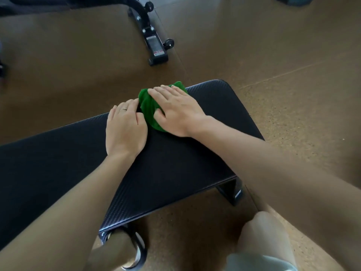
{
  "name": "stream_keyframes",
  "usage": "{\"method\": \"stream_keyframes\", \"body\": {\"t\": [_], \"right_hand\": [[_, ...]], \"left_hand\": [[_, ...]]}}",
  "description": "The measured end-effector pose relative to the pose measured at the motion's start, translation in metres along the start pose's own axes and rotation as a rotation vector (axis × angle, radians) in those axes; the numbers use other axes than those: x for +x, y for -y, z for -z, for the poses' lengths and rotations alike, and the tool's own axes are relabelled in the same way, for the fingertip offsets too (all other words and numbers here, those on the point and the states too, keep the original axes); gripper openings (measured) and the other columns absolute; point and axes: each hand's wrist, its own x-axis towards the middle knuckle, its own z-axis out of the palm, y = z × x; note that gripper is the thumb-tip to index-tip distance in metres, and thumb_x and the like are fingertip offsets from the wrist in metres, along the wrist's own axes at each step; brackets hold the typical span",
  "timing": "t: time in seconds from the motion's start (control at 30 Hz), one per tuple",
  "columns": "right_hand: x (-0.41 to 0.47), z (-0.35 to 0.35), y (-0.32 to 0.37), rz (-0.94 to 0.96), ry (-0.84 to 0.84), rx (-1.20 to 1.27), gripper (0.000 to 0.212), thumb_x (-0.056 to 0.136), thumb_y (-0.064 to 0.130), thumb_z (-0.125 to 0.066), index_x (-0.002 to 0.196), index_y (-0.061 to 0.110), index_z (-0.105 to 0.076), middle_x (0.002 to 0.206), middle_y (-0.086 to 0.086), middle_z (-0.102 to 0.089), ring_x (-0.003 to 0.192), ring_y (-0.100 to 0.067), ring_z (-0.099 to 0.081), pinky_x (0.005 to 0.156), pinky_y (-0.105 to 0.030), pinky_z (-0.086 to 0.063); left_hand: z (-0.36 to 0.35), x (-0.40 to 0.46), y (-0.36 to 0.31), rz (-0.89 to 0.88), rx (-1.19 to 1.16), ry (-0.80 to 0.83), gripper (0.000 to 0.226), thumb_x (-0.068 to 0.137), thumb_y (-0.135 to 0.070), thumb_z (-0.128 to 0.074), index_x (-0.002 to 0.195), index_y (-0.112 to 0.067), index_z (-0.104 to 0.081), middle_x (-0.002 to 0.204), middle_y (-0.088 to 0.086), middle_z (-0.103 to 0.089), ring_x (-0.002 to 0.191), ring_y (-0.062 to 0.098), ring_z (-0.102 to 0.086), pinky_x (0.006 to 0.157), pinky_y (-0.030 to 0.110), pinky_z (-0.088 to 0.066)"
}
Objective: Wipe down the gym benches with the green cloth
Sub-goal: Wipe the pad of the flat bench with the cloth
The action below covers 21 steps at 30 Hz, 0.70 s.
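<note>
head view: green cloth under flat right hand; left hand flat beside it on bench.

A speckled brown rubber floor fills the room, divided by thin straight seams that run diagonally between large tiles. At the top, the black metal base frame of another piece of gym equipment stands on the floor, with small black wheels and a white-and-red label on its foot. A dark rounded object lies at the upper right edge, cut off. Light is soft and even.
</note>
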Motion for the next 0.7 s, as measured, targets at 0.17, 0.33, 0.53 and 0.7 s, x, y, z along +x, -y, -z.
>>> {"method": "stream_keyframes", "body": {"t": [0.17, 0.33, 0.53, 0.7], "right_hand": [[0.005, 0.006, -0.034, -0.210, -0.169, -0.039, 0.049, 0.099, 0.042, -0.032, 0.135, 0.017, -0.055, 0.122, -0.007, -0.064, 0.120, -0.028, -0.055, 0.111, -0.040, -0.035], [-0.013, 0.010, -0.061, -0.325, -0.259, -0.024, 0.043, 0.099, 0.038, -0.034, 0.126, 0.013, -0.057, 0.124, -0.006, -0.061, 0.123, -0.025, -0.052, 0.113, -0.039, -0.032], [-0.039, 0.013, -0.072, -0.452, -0.288, 0.014, 0.055, 0.103, 0.035, -0.033, 0.150, 0.008, -0.040, 0.154, -0.013, -0.042, 0.145, -0.029, -0.035, 0.121, -0.040, -0.026], [-0.094, 0.015, -0.068, -0.636, -0.262, 0.049, 0.060, 0.107, 0.038, -0.030, 0.158, 0.006, -0.024, 0.147, -0.020, -0.042, 0.129, -0.035, -0.047, 0.103, -0.045, -0.042]], "left_hand": [[0.000, -0.003, -0.002, 0.018, 0.024, 0.004, 0.050, 0.103, -0.017, -0.033, 0.151, -0.019, -0.048, 0.155, 0.001, -0.049, 0.147, 0.017, -0.033, 0.128, 0.036, -0.015], [0.001, -0.003, -0.003, 0.026, 0.017, 0.013, 0.049, 0.103, -0.017, -0.033, 0.150, -0.019, -0.049, 0.153, 0.001, -0.051, 0.145, 0.018, -0.036, 0.127, 0.040, -0.019], [0.003, -0.006, -0.004, 0.024, -0.001, 0.010, 0.049, 0.104, -0.019, -0.033, 0.150, -0.019, -0.049, 0.153, 0.000, -0.051, 0.145, 0.019, -0.036, 0.127, 0.042, -0.020], [0.004, -0.007, -0.004, 0.020, -0.006, 0.015, 0.048, 0.105, -0.020, -0.033, 0.150, -0.017, -0.049, 0.153, 0.002, -0.050, 0.146, 0.021, -0.036, 0.127, 0.042, -0.020]]}}
